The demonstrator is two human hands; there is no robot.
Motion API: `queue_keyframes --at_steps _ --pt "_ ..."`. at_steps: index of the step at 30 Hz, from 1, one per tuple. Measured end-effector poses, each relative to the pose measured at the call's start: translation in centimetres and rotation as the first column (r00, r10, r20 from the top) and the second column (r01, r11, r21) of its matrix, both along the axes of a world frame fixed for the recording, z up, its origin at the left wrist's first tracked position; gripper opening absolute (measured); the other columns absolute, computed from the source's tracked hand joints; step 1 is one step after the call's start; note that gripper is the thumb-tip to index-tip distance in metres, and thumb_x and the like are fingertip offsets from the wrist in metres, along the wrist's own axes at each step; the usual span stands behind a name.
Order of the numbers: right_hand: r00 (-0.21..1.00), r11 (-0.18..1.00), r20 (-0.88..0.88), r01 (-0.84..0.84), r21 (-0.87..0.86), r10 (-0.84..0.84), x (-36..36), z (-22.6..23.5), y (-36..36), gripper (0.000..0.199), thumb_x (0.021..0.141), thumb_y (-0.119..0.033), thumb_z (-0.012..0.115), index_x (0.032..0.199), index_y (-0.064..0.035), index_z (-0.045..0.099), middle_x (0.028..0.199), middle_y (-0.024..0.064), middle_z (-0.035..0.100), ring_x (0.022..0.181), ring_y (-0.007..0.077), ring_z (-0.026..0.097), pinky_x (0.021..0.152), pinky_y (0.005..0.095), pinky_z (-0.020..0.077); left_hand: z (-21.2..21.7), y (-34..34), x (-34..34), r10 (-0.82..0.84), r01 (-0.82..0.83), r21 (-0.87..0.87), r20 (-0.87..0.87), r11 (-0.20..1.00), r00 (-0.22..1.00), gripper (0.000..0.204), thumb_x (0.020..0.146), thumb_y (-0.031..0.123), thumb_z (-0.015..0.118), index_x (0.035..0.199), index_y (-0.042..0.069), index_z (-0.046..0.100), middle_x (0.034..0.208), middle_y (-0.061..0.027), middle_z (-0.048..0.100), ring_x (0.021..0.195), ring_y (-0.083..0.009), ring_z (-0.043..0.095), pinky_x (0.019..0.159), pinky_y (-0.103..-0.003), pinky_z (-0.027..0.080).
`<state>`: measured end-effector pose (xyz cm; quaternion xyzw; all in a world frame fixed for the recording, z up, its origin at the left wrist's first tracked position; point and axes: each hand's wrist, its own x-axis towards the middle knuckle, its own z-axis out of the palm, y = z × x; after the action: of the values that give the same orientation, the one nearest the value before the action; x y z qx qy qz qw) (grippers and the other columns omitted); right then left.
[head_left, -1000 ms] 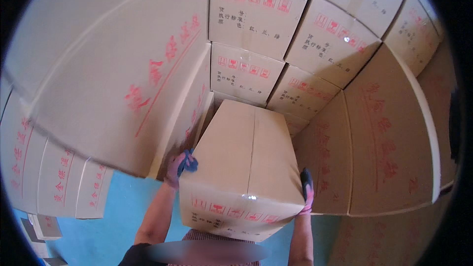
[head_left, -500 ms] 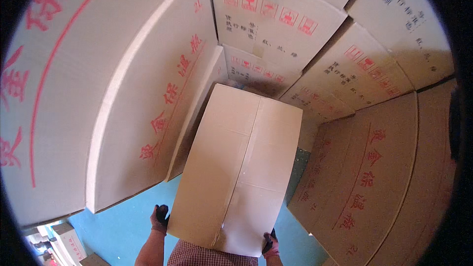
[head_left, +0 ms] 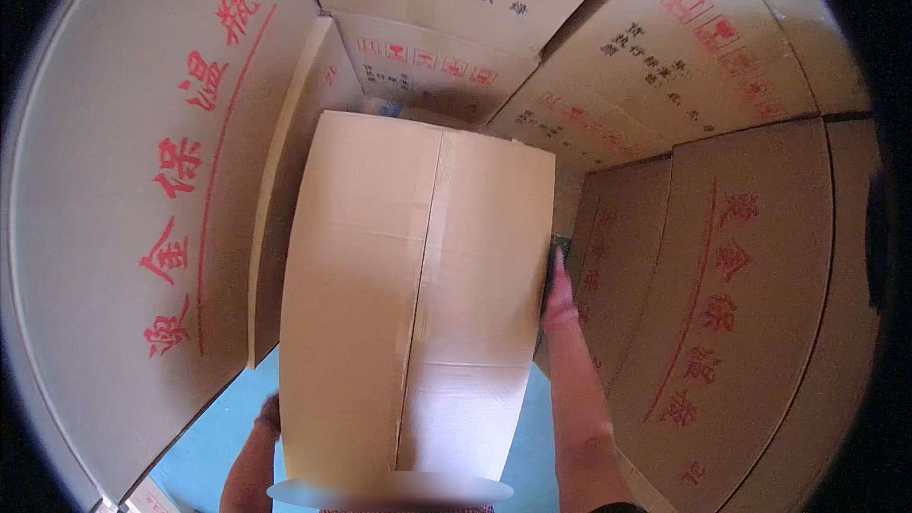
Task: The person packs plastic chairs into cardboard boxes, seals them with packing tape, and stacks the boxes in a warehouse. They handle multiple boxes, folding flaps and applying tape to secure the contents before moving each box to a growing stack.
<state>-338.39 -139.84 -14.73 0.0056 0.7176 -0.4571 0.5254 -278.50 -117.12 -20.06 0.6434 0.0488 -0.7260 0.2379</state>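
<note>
A large taped cardboard box (head_left: 356, 256) fills the middle, its long top seam running away from me. It reaches into the gap between tall carton stacks. My right hand (head_left: 560, 290), gloved, lies along its right side, pressed to it well forward with the arm stretched out. At the near left side, my left hand (head_left: 271, 411) is against the box, lower and closer to me; its fingers are mostly hidden. Both hands hold the box from its sides. Its underside is out of sight.
Tall cartons with red markings stand at the left (head_left: 114, 209). More cartons rise at the back (head_left: 456, 0) and the right (head_left: 760, 342), close to the box. Blue-green floor (head_left: 223, 437) shows beside my left arm and between the box and the right-hand stack.
The box looks larger and nearer, with its near end lower in view. My right hand has moved from its near right corner forward along the right side. The view has shifted.
</note>
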Motion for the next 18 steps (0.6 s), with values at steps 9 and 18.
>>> queue_keyframes --at_steps 9,18 --pt "0.998 0.999 -0.041 -0.038 -0.034 0.036 -1.0 -3.1 -0.5 0.059 0.077 -0.049 0.061 0.117 -0.0063 0.054 0.11 0.0023 0.057 0.1 0.0158 0.049 0.094 0.0283 0.0338 7.2 -23.9 -11.9 -0.133 0.002 -0.612 -0.168 0.791 0.977 0.054 0.092 0.048 0.036 0.127 0.007 0.043 0.119 -0.0047 0.053 0.106 -0.0156 0.05 0.087 -0.031 0.043" --pt "0.965 0.983 -0.263 -0.068 -0.172 0.021 1.4 6.8 -2.8 0.046 0.08 -0.034 0.063 0.109 0.0011 0.058 0.107 0.0047 0.058 0.097 0.0144 0.051 0.088 0.0268 0.0377 8.4 -25.2 -10.0 -0.018 -0.148 -0.437 -0.352 0.887 0.936 0.056 0.089 0.048 0.045 0.128 0.007 0.043 0.121 -0.0044 0.052 0.106 -0.0154 0.052 0.09 -0.03 0.042"
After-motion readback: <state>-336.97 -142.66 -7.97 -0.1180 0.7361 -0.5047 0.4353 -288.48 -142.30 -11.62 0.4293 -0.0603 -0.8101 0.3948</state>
